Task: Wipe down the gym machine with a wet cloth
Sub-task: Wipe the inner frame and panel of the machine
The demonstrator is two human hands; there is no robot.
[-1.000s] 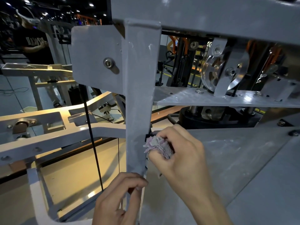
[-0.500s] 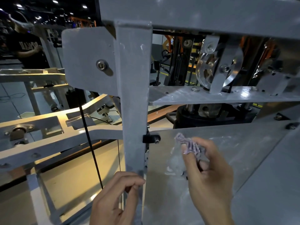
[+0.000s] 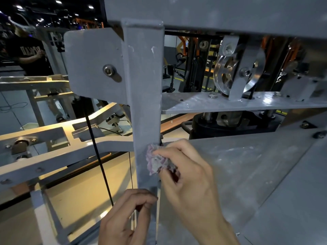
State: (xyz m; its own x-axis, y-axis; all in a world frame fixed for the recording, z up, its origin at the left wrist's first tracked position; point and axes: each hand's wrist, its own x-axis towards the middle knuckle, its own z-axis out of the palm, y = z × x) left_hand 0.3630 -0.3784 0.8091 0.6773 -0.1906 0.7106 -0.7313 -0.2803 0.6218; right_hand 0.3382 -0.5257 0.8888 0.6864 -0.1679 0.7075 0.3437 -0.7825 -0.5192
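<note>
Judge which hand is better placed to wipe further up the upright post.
Right hand: its grip holds the cloth against the post. Left hand grips the post lower down.

I see a pale purple and white mottled cloth [image 3: 159, 161] against a flat grey upright post [image 3: 144, 103]. The cable [image 3: 99, 156] is black, the pulley [image 3: 228, 75] shiny silver, and the frames behind [image 3: 184, 41] orange.

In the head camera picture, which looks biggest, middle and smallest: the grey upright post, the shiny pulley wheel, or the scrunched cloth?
1. Grey upright post, by far the largest.
2. Pulley wheel.
3. Cloth, bunched in the right hand.
The wheel sits farther from the camera, so its lead over the cloth is unsure.
</note>
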